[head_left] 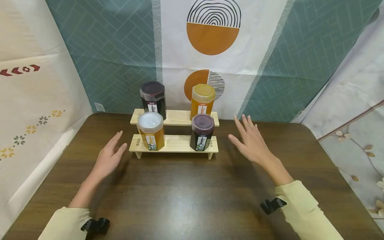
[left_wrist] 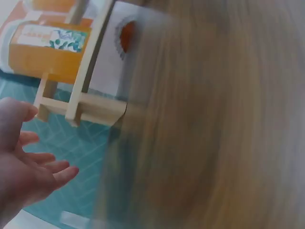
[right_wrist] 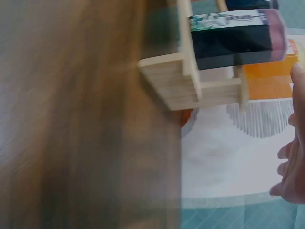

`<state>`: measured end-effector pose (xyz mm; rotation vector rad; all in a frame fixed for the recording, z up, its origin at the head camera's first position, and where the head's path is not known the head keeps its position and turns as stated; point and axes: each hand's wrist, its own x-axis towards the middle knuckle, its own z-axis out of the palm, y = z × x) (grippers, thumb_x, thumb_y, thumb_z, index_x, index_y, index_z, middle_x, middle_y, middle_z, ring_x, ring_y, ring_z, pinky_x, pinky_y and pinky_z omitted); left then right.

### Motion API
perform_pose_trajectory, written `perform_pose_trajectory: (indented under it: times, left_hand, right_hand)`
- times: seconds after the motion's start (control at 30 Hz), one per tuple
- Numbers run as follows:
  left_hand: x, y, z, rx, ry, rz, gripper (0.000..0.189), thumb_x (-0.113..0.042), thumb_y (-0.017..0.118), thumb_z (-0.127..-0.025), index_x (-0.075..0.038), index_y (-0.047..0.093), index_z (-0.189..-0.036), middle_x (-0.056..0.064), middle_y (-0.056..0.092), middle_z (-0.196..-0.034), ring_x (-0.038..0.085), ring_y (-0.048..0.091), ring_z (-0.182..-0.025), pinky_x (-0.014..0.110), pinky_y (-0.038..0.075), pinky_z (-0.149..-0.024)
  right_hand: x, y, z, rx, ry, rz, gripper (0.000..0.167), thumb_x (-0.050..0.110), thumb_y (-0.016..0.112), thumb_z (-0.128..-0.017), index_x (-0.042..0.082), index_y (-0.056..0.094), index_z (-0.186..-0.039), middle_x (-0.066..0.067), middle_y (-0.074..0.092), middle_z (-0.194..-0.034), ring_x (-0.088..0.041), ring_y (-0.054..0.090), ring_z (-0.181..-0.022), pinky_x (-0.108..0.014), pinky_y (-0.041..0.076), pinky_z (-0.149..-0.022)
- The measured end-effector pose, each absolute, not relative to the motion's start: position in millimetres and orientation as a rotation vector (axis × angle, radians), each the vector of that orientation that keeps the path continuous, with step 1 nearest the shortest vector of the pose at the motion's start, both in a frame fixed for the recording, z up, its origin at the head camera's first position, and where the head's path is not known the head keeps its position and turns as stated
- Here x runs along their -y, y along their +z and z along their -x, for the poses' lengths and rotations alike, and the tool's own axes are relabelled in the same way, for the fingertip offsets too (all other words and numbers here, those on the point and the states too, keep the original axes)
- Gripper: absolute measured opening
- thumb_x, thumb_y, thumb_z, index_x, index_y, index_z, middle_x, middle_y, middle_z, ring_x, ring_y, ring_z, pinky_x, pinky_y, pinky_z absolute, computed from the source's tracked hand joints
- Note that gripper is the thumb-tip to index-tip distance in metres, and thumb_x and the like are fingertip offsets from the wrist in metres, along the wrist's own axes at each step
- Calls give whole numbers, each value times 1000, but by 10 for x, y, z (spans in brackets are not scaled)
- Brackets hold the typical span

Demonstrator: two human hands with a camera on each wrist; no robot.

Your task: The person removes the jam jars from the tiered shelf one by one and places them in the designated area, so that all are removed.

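A two-tier light wooden rack (head_left: 177, 139) stands near the back of the table. On its lower tier sit an orange jar with a whitish lid (head_left: 155, 135) at left and a dark jar with a purple lid (head_left: 201, 133) at right. The upper tier carries a dark jar (head_left: 153, 98) at left and an orange jar with a yellow lid (head_left: 203, 98) at right. My left hand (head_left: 109, 156), fingers extended, is left of the rack and apart from it. To the right, my right hand (head_left: 250, 141) is spread, holding nothing.
The rack stands on a dark brown wooden table (head_left: 174, 193). Behind it hangs a teal and white patterned cloth (head_left: 120, 50). Pale patterned cloths cover the left side (head_left: 36, 110) and right side (head_left: 354, 133). A dark wrist device (head_left: 97, 225) sits at the left sleeve.
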<state>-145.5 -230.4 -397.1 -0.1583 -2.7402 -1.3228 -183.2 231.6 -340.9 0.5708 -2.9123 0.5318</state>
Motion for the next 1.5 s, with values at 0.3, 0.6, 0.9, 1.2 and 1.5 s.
perform_pose_trajectory:
  times: [0.3,0.6,0.9,1.2,1.5]
  left_hand:
    - [2087,-4159,1605,2620,-1801,-56,63,-28,39,-105,0,12,-154,26,16,-155,39,18,-140,54,23,-112]
    - [2005,-4250,1660,2568,-1880,-131,61,-29,34,-106,2,12,-153,26,22,-153,36,19,-140,51,19,-114]
    - [1990,-4269,1687,2448,-2084,-86,60,-25,32,-107,2,6,-153,26,21,-154,32,22,-139,48,21,-114]
    - [1995,-4283,1672,2416,-2136,-80,59,-24,31,-107,2,5,-153,27,24,-152,33,27,-137,47,24,-113]
    - [2006,-4257,1665,2379,-2161,-78,59,-23,33,-107,4,8,-153,27,26,-151,32,29,-137,45,25,-113]
  right_hand:
    - [-1987,-3084,2144,2860,1048,-517,74,51,43,-100,18,10,-157,-9,13,-160,-29,11,-144,-54,14,-115]
    - [-1639,-2818,2412,2745,1533,-468,79,45,55,-96,23,9,-157,-9,22,-158,-24,20,-143,-51,21,-114]
    - [-1379,-2748,2587,2531,1897,-436,85,27,65,-92,13,11,-157,-17,49,-135,-25,48,-122,-37,36,-107]
    - [-1251,-2834,2676,2431,1927,-355,80,17,78,-80,10,35,-147,-14,51,-124,-26,52,-108,-35,46,-91]
    - [-1211,-2818,2703,2339,2007,-282,73,10,80,-75,11,45,-140,-12,54,-118,-24,52,-104,-34,45,-88]
